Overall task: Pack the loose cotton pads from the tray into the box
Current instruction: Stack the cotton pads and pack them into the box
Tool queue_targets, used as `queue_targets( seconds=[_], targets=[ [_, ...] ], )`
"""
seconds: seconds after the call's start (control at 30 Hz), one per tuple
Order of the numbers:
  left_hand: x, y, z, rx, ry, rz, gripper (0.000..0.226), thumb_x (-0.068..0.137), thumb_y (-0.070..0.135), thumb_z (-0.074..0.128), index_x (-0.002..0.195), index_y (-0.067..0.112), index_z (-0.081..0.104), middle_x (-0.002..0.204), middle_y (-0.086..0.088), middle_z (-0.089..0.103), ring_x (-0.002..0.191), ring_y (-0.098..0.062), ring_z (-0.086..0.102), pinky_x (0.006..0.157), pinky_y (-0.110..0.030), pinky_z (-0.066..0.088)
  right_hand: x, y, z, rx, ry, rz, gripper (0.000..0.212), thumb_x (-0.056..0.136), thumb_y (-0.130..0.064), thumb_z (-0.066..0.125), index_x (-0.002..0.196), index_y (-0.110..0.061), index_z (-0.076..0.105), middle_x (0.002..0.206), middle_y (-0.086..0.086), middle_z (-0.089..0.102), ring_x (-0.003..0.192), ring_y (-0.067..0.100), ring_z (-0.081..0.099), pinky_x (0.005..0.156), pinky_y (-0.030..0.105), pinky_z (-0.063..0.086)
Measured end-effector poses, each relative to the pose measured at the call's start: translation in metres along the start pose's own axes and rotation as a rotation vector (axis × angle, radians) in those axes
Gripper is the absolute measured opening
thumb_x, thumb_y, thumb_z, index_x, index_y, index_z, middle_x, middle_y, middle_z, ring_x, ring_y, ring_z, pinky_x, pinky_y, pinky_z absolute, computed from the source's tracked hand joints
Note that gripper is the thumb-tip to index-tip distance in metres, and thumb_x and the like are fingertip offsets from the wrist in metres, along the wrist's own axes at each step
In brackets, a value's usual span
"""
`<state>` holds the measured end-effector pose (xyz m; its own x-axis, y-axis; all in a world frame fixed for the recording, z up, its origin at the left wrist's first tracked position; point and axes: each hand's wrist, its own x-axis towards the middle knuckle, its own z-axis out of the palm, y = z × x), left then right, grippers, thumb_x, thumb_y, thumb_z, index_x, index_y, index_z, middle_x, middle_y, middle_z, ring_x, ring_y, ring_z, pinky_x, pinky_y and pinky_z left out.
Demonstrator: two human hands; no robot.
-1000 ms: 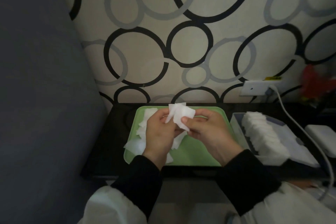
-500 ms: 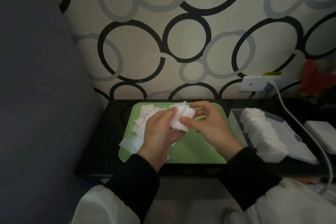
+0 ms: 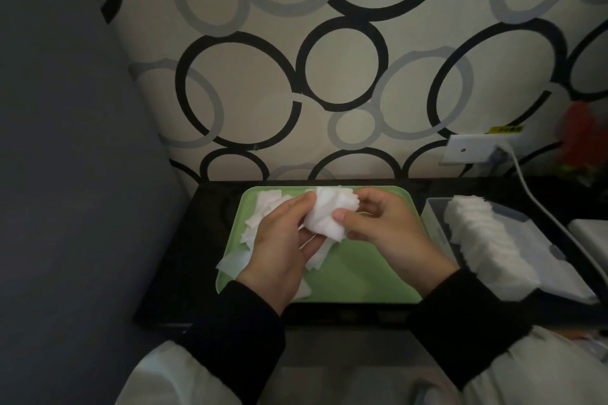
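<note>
Several pads in hand: a bunch of cotton pads (image 3: 324, 217) is held between both hands, above the tray.
Hands: left hand (image 3: 283, 240) cups the bunch; right hand (image 3: 385, 227) pinches its edge with thumb and fingers.
Loose pads (image 3: 263, 207): on the green tray (image 3: 362, 286), under and beyond the left hand.
Box (image 3: 434, 223): right of the right hand on the bench (image 3: 204, 240), holding a packed row (image 3: 483, 240).
Risk: the bunch looks uneven, so pads may slip out while being carried to the box.
Hidden: left fingertips behind the bunch; the pad count is lost in the dim light.

The left hand (image 3: 279, 240) hides part of the loose cotton pads (image 3: 263, 210) on the green tray (image 3: 362, 279). Well right of the tray, a blurred red object (image 3: 580, 138) and a white slab (image 3: 592, 233) are cut off by the edge. The yellow label (image 3: 505, 129) there is too small to read.
</note>
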<state>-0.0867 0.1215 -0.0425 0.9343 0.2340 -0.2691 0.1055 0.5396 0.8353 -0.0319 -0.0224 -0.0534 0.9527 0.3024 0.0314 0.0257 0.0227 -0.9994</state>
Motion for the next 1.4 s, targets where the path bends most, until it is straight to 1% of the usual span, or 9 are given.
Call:
queue_targets(
  seconds=[0.13,0.23,0.33,0.57,0.83,0.93,1.03,1.2,1.4],
  targets=[
    [-0.001,0.001,-0.002,0.008,0.001,0.006,0.025,0.096,0.026,0.06,0.115,0.012,0.069,0.106,-0.008,0.076,0.095,-0.022,0.074,0.075,-0.031,0.059,-0.003,-0.002,-0.001,0.03,0.013,-0.008,0.033,0.08,-0.004,0.077,0.111,-0.007,0.067,0.098,0.02,0.072,0.097,0.041,0.068,0.082,0.054,0.058],
    [-0.001,0.002,-0.001,0.006,-0.001,-0.022,0.025,0.097,0.026,0.059,0.115,0.012,0.069,0.104,-0.008,0.077,0.089,-0.02,0.075,0.07,-0.029,0.059,-0.006,-0.006,-0.001,-0.014,-0.001,-0.077,0.038,0.08,-0.001,0.077,0.114,-0.017,0.068,0.104,0.016,0.071,0.088,0.041,0.069,0.078,0.051,0.058],
    [-0.002,0.001,-0.002,0.007,0.013,-0.051,0.024,0.097,0.026,0.059,0.115,0.012,0.068,0.102,-0.008,0.077,0.084,-0.018,0.075,0.062,-0.026,0.058,-0.009,-0.01,0.001,-0.095,-0.01,-0.146,0.039,0.079,0.0,0.077,0.111,-0.022,0.069,0.115,0.01,0.065,0.075,0.027,0.064,0.074,0.042,0.059],
    [-0.001,0.003,-0.002,0.019,0.031,-0.042,0.024,0.098,0.027,0.057,0.113,0.011,0.068,0.099,-0.008,0.077,0.083,-0.018,0.075,0.06,-0.026,0.057,-0.009,-0.012,0.003,-0.171,-0.024,-0.163,0.045,0.076,0.002,0.079,0.11,-0.024,0.067,0.109,0.005,0.061,0.078,0.013,0.061,0.068,0.023,0.056],
    [0.0,0.006,-0.002,0.0,0.085,0.043,0.024,0.1,0.022,0.056,0.112,0.005,0.068,0.096,-0.012,0.077,0.079,-0.018,0.075,0.06,-0.027,0.058,-0.006,-0.008,0.006,-0.18,-0.028,-0.204,0.018,0.082,-0.004,0.076,0.097,-0.013,0.071,0.094,0.008,0.07,0.081,0.02,0.064,0.073,0.033,0.055],
    [0.0,0.007,-0.002,-0.047,0.135,0.052,0.019,0.101,0.022,0.055,0.109,0.008,0.066,0.091,-0.009,0.078,0.078,-0.019,0.076,0.06,-0.027,0.059,-0.007,-0.008,0.005,-0.05,-0.014,-0.129,0.012,0.087,-0.004,0.069,0.099,-0.005,0.068,0.1,0.018,0.069,0.088,0.032,0.066,0.079,0.047,0.057],
    [0.001,0.007,-0.002,-0.061,0.204,0.039,0.013,0.102,0.022,0.054,0.104,0.014,0.063,0.089,-0.005,0.075,0.072,-0.018,0.075,0.055,-0.025,0.057,-0.007,-0.008,0.004,0.047,0.026,-0.033,0.012,0.089,-0.001,0.064,0.1,-0.001,0.068,0.1,0.02,0.071,0.096,0.036,0.069,0.085,0.051,0.056],
    [0.004,0.004,-0.003,0.03,0.246,0.078,0.008,0.101,0.018,0.055,0.1,0.015,0.062,0.093,-0.005,0.063,0.071,-0.019,0.07,0.047,-0.021,0.05,-0.003,-0.005,-0.002,0.026,0.157,0.133,0.011,0.091,-0.006,0.062,0.095,-0.015,0.067,0.096,0.004,0.073,0.095,0.023,0.07,0.081,0.038,0.059],
    [-0.001,0.001,0.0,0.199,0.099,0.12,0.017,0.096,0.015,0.063,0.112,0.011,0.063,0.092,-0.005,0.07,0.072,-0.014,0.066,0.055,-0.02,0.052,-0.004,0.002,-0.002,-0.081,0.079,0.212,0.01,0.087,-0.011,0.07,0.097,-0.01,0.072,0.098,0.014,0.074,0.079,0.019,0.066,0.065,0.028,0.053]
  ],
)
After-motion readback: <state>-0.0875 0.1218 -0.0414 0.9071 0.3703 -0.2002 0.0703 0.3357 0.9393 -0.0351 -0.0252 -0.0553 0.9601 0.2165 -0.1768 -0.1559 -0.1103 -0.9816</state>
